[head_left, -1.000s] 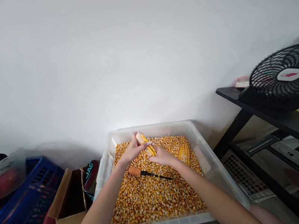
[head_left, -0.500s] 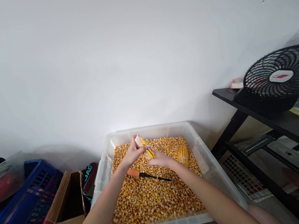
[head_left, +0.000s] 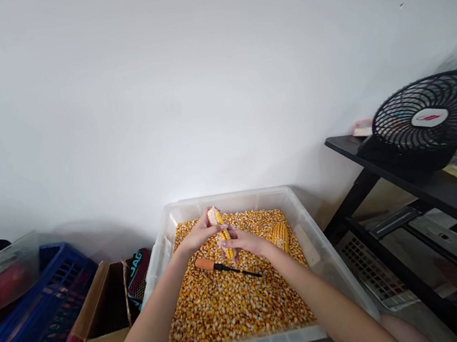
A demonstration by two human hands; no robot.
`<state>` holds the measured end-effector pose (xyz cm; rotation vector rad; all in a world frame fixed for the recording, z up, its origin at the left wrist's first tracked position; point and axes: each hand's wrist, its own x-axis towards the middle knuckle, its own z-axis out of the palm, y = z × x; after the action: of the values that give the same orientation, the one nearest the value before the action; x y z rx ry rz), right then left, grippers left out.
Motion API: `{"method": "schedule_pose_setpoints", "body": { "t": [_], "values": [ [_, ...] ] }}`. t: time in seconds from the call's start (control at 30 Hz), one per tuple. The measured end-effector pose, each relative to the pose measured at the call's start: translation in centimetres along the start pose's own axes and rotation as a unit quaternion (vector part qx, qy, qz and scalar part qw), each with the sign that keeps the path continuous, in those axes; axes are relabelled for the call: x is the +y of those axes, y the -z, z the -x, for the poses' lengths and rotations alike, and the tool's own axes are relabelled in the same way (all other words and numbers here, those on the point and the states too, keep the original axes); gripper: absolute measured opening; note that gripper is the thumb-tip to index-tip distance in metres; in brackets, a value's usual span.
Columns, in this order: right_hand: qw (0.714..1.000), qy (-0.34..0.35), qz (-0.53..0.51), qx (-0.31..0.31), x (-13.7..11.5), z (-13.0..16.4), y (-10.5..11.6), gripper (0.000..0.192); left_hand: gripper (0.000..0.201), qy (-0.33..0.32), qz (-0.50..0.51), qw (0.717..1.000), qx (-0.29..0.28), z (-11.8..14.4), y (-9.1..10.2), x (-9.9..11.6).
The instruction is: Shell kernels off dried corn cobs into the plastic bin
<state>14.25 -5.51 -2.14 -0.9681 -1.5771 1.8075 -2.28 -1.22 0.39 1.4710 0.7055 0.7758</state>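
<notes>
A clear plastic bin [head_left: 315, 249] full of loose yellow corn kernels [head_left: 232, 303] stands in front of me. Over its far half I hold a partly stripped corn cob [head_left: 218, 220] with both hands. My left hand [head_left: 198, 236] grips its upper part, near the bare tip. My right hand [head_left: 242, 242] grips its lower end, where kernels remain. A screwdriver with an orange handle [head_left: 207, 264] lies on the kernels just below my hands. Another full cob [head_left: 280, 234] rests on the kernels to the right.
A cardboard box [head_left: 104, 318] and a blue plastic crate [head_left: 24, 336] stand left of the bin. On the right is a black shelf [head_left: 426, 186] with a black fan [head_left: 435, 118] on it. A white wall rises behind.
The cob has turned from slanted to nearly upright between my hands. My right hand has shifted a little left along it. The view has swung slightly.
</notes>
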Motion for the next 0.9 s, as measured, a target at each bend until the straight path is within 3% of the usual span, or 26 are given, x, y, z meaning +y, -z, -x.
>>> {"method": "schedule_pose_setpoints", "body": {
  "t": [0.1,0.3,0.5,0.73,0.9],
  "values": [
    [0.999,0.02,-0.01,0.032,-0.5,0.1,-0.2,0.047,0.039,-0.002,0.033,0.999,0.012,0.0,0.2,0.0],
    [0.991,0.034,0.07,0.113,-0.1,-0.1,-1.2,0.05,0.038,0.02,0.138,0.99,0.022,0.1,-0.6,0.5],
    [0.969,0.085,0.185,0.142,-0.4,0.0,-1.9,0.057,0.044,0.022,0.146,0.989,0.02,0.3,-0.8,1.0],
    [0.959,0.088,0.241,0.12,-0.7,0.5,-2.7,0.062,0.044,0.039,0.169,0.985,-0.011,0.5,-0.3,0.8],
    [0.982,0.073,0.153,0.088,-0.1,0.3,-3.6,0.067,0.044,0.039,0.2,0.979,0.01,0.4,0.3,0.4]
  ]
}}
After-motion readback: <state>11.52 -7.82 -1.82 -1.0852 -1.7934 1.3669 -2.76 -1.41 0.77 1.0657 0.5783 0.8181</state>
